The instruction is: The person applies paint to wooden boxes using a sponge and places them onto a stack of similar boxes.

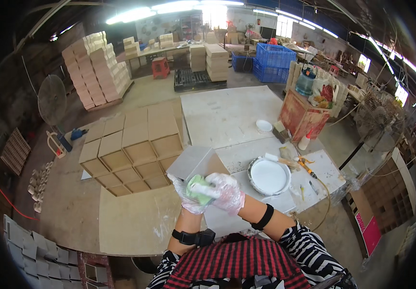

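A box (192, 160) with a grey face and a bare brown side is held up just in front of me. My left hand (185, 196), in a thin clear plastic glove, is closed on its near left part. In my right hand (228, 193), gloved the same way and smeared with white, is a light green sponge (199, 189). The sponge lies against the near end of the box, between both hands. Right of the hands, a round basin (269, 176) of white liquid rests on the table. Some of my left fingers are hidden behind the sponge.
Stacked brown boxes (138, 139) stand on the table at left. A small white bowl (264, 126), a brush (285, 162), a yellow-handled tool with a hose (306, 166) and a white bottle with a red tip (305, 140) lie rightward. A fan (378, 113) stands beyond.
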Motion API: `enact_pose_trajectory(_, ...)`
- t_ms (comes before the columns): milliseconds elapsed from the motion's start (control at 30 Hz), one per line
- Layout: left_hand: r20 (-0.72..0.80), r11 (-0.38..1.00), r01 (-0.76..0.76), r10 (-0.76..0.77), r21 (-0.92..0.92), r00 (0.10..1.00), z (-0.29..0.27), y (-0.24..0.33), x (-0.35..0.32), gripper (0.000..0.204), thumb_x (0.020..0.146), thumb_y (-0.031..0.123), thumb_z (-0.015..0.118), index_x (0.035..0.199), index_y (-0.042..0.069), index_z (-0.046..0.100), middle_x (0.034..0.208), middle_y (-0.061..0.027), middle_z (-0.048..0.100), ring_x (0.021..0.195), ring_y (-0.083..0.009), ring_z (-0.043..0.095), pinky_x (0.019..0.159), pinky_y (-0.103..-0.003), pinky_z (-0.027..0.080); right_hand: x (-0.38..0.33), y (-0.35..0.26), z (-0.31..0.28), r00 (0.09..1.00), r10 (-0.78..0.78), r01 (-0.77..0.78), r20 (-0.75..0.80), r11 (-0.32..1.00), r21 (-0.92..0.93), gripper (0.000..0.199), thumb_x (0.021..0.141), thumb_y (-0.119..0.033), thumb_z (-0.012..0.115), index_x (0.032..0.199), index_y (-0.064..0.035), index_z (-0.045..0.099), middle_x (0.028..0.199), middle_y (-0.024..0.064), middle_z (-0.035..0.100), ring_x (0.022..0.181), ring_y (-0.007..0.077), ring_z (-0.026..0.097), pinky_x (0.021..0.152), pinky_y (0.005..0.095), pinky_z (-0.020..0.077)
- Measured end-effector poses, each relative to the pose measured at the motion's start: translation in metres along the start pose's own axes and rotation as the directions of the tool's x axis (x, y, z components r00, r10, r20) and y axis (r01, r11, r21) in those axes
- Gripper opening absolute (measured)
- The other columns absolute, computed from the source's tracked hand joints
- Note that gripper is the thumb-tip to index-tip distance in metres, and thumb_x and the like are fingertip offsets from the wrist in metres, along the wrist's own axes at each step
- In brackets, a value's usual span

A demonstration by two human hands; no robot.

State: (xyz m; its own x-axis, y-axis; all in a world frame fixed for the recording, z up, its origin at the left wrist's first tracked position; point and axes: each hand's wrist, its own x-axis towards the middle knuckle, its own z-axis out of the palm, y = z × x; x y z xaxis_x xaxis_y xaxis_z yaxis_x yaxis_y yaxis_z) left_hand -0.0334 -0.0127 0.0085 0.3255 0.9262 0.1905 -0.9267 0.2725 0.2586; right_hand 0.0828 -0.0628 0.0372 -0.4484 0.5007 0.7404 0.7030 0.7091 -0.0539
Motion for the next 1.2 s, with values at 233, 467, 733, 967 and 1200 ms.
enact_pose_trajectory(233, -0.059, 0.992, 0.010, -0.003, 0.127, 0.998, 0.013, 0.006, -0.012, 0.062, 0.087, 0.059, 0.033, 0.121, 0.009, 0.046, 0.115, -0.0080, 0.053, 0.104, -0.0253, 0.052, 0.089, -0.041, 0.045, 0.008, 0.021, 0.011, 0.925, 0.254, -0.266, -0.284, 0.964, -0.005, 0.047, 0.057, -0.012, 0.070, 0.103, -0.0206, 0.061, 0.080, 0.0055, 0.051, 0.063, 0.0234, 0.055, 0.052, 0.0331, 0.0476)
enact_pose_trajectory(467, -0.093, 0.998, 0.059, -0.058, 0.009, 0.994, 0.019, 0.010, -0.025, 0.058, 0.088, 0.054, 0.039, 0.123, 0.008, 0.046, 0.115, -0.0077, 0.055, 0.103, -0.0254, 0.054, 0.090, -0.041, 0.044, 0.003, 0.019, -0.007, 0.827, 0.502, -0.411, -0.253, 0.847, 0.336, 0.039, 0.073, -0.006, 0.064, 0.111, -0.0124, 0.056, 0.099, 0.0064, 0.059, 0.081, 0.0161, 0.058, 0.072, 0.0273, 0.0476)
enact_pose_trajectory(733, -0.147, 0.967, 0.202, -0.179, 0.157, 0.973, -0.006, 0.015, -0.022, 0.041, 0.091, 0.036, 0.043, 0.116, 0.005, 0.052, 0.113, -0.0105, 0.057, 0.103, -0.0264, 0.056, 0.088, -0.042, 0.046, -0.008, 0.031, -0.034, 0.690, 0.702, -0.489, 0.178, 0.270, 0.830, 0.030, 0.084, -0.002, 0.056, 0.114, -0.0016, 0.050, 0.105, 0.0068, 0.061, 0.099, 0.0124, 0.055, 0.085, 0.0246, 0.0435)
enact_pose_trajectory(967, -0.129, 0.944, 0.244, -0.219, 0.223, 0.967, -0.007, -0.018, -0.029, 0.034, 0.092, 0.026, 0.040, 0.114, 0.003, 0.053, 0.107, -0.0125, 0.060, 0.095, -0.0281, 0.060, 0.083, -0.036, 0.051, -0.023, 0.040, -0.097, 0.878, 0.470, -0.470, 0.093, 0.806, 0.358, 0.029, 0.075, -0.006, 0.063, 0.104, -0.0100, 0.060, 0.097, 0.0112, 0.060, 0.089, 0.0215, 0.059, 0.079, 0.0309, 0.0480)
enact_pose_trajectory(1200, -0.039, 0.889, 0.408, -0.410, 0.209, 0.911, -0.004, -0.057, -0.019, 0.038, 0.092, 0.030, 0.042, 0.119, 0.004, 0.050, 0.112, -0.0091, 0.057, 0.100, -0.0217, 0.057, 0.086, -0.034, 0.048, -0.025, 0.055, -0.094, 0.876, -0.010, 0.039, 0.482, 0.998, -0.051, 0.040, 0.071, -0.020, 0.061, 0.110, -0.0265, 0.056, 0.085, 0.0069, 0.054, 0.082, 0.0253, 0.058, 0.069, 0.0354, 0.0499)
